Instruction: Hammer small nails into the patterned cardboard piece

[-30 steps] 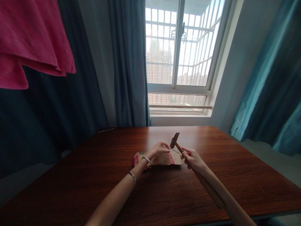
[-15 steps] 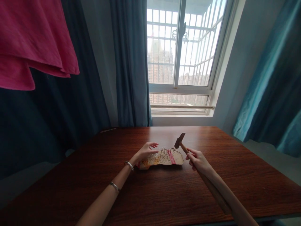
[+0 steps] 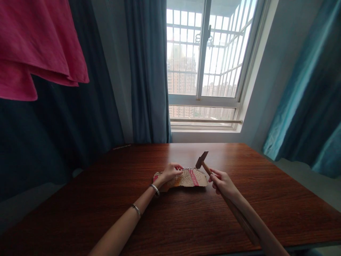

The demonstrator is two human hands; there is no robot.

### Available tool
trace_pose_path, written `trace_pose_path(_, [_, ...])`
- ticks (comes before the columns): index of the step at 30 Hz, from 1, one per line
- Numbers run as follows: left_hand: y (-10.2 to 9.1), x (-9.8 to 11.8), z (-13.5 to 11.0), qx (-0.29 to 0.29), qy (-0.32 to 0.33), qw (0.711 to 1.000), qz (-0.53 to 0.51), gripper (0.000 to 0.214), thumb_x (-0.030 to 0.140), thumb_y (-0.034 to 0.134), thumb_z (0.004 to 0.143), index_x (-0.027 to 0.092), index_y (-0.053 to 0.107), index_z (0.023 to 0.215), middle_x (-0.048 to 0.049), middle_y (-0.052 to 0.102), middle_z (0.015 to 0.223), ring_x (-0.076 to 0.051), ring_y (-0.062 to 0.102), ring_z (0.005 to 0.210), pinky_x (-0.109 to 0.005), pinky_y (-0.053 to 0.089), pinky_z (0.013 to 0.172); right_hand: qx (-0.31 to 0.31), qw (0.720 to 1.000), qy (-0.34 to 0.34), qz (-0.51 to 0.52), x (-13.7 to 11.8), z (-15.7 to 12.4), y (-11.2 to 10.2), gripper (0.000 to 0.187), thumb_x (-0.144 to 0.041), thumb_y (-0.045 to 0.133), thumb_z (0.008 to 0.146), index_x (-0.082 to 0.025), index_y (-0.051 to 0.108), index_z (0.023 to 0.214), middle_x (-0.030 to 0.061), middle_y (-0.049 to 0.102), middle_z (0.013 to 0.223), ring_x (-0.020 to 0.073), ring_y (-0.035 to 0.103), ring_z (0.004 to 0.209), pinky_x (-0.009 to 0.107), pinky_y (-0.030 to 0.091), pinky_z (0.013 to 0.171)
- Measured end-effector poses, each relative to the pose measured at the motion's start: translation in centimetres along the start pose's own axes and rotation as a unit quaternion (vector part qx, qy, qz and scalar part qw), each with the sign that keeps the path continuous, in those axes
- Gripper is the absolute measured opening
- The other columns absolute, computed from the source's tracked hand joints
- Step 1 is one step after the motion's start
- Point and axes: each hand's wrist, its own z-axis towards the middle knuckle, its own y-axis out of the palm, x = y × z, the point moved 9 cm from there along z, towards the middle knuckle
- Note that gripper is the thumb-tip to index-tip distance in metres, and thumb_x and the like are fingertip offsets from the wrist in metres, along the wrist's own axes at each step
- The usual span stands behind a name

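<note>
A flat tan board (image 3: pixel 190 180) with pink and orange bands and many small holes lies on the brown wooden table (image 3: pixel 170 213). A row of thin nails (image 3: pixel 188 170) stands along its far edge. My left hand (image 3: pixel 171 172) rests on the board's left part, fingers pinched at the leftmost nail. My right hand (image 3: pixel 223 183) grips the long wooden handle of a hammer (image 3: pixel 201 160); its dark head hangs a little above the board's right end.
Behind the table a barred window (image 3: pixel 205 60) is flanked by blue curtains (image 3: pixel 146 71). A pink cloth (image 3: pixel 39 42) hangs at the upper left. A teal curtain (image 3: pixel 306 99) hangs at the right. The table's right edge drops to a pale floor.
My left hand lifted open off the board, then came back and pinched at the nail row. The hammer head swung right and is now back nearer the nails.
</note>
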Motion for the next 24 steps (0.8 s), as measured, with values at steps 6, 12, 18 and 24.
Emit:
trace_pose_path(6, [0.5, -0.6, 0.4, 0.009, 0.005, 1.000, 0.003, 0.027, 0.032, 0.057, 0.066, 0.013, 0.068, 0.082, -0.0051, 0.066, 0.073, -0.016, 0.056, 0.066, -0.023, 0.041, 0.059, -0.004, 1.000, 0.005, 0.013, 0.1, 0.3, 0.4, 0.049, -0.037, 0.049, 0.072, -0.016, 0.047, 0.116, -0.0010, 0.051, 0.066, 0.0046, 0.039, 0.039, 0.016, 0.033, 0.027])
trace_pose_path(12, [0.8, -0.9, 0.4, 0.009, 0.002, 1.000, -0.006, 0.028, 0.033, 0.056, 0.067, 0.012, 0.068, 0.082, -0.0053, 0.066, 0.073, -0.015, 0.056, 0.066, -0.022, 0.041, 0.059, -0.010, 1.000, -0.002, 0.015, 0.0, 0.5, 0.8, 0.049, -0.037, 0.050, 0.071, -0.016, 0.047, 0.116, -0.0012, 0.051, 0.066, 0.0053, 0.040, 0.040, 0.016, 0.034, 0.027])
trace_pose_path(18, [0.8, -1.2, 0.3, 0.013, -0.001, 1.000, -0.014, 0.027, 0.032, 0.056, 0.067, 0.012, 0.068, 0.081, -0.0050, 0.066, 0.072, -0.015, 0.056, 0.064, -0.022, 0.040, 0.058, -0.009, 1.000, 0.000, 0.020, 0.0, 0.7, 1.1, 0.050, -0.037, 0.050, 0.072, -0.015, 0.047, 0.116, -0.0011, 0.051, 0.066, 0.0047, 0.040, 0.039, 0.016, 0.033, 0.028])
trace_pose_path(24, [0.8, -1.4, 0.2, 0.016, -0.012, 1.000, -0.024, 0.027, 0.031, 0.057, 0.066, 0.011, 0.068, 0.080, -0.0052, 0.066, 0.071, -0.014, 0.056, 0.064, -0.022, 0.041, 0.058, -0.004, 1.000, -0.005, 0.023, -0.3, 0.8, 1.5, 0.051, -0.038, 0.051, 0.071, -0.015, 0.047, 0.117, -0.0010, 0.052, 0.066, 0.0050, 0.040, 0.038, 0.017, 0.034, 0.028])
